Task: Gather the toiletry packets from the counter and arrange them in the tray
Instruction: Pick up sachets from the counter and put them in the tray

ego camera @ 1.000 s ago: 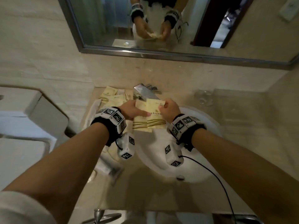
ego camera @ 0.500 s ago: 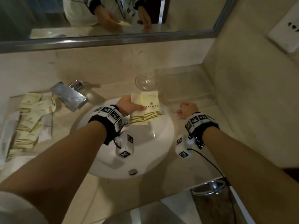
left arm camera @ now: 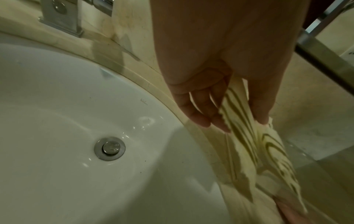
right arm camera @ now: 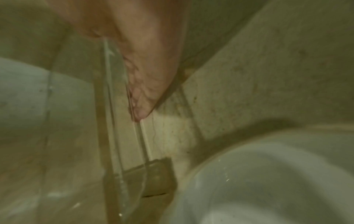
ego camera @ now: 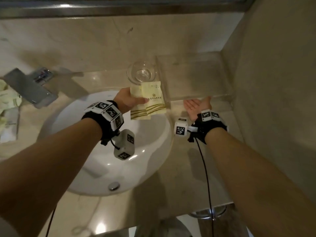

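Our left hand [ego camera: 128, 100] pinches two packets [ego camera: 148, 101] just left of the clear tray [ego camera: 196, 98]. Our right hand [ego camera: 196, 105], empty and palm-up, touches its near wall.

Pale yellow packets [ego camera: 150, 101] with olive-green wavy stripes and a small pinwheel logo; white sink [ego camera: 150, 151], beige marbled worktop [ego camera: 186, 177], clear tray [ego camera: 196, 98], black-and-white checkered wrist markers [ego camera: 109, 111]

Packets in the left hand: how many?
2 visible. Both are pinched in the left hand over the sink's far rim, one packet overlapping the other, beside the clear tray. More may hide beneath them.
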`<state>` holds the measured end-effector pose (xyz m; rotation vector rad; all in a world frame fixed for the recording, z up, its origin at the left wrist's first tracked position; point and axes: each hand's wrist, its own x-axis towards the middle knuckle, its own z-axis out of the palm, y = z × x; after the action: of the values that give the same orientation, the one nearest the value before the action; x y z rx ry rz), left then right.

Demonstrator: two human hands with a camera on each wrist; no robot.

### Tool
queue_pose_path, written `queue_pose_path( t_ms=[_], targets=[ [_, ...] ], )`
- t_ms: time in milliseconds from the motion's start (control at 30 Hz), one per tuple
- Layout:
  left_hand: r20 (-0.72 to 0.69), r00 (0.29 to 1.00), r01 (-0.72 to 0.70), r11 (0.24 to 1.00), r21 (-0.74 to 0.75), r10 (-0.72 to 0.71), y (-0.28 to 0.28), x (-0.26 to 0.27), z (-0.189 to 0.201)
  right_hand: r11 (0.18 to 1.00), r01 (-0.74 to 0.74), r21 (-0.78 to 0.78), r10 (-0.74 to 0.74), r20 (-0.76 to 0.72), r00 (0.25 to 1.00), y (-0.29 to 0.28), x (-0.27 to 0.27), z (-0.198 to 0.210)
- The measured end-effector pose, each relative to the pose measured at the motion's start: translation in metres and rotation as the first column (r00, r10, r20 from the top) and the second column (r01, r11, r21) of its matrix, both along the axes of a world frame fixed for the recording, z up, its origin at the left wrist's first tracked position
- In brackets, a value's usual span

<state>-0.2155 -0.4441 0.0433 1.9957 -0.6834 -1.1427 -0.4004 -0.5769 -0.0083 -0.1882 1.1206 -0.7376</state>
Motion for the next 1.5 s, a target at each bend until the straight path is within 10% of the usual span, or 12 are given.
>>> queue_pose_path(
  t_ms=[267, 900, 1500],
  targets=[
    [-0.011, 1.000, -0.023, 1.000, 0.005, 0.023, -0.013, 0.000, -0.002, 0.970, 0.197, 0.140, -0.220, 0.169, 0.961, -0.021, 0.012, -0.006],
    [-0.039, 0.998, 0.037, 0.998, -0.053, -0.039, -0.017, -0.026, 0.004, 0.993, 0.111, 0.042, -0.116, 0.127, 0.985, 0.008, -0.017, -0.012],
    [-0.009, 0.997, 0.070, 0.996, -0.058, -0.071, 0.010, -0.028, 0.003, 0.984, -0.177, -0.012, 0.164, -0.312, 0.936, 0.039, -0.049, 0.005]
  ],
)
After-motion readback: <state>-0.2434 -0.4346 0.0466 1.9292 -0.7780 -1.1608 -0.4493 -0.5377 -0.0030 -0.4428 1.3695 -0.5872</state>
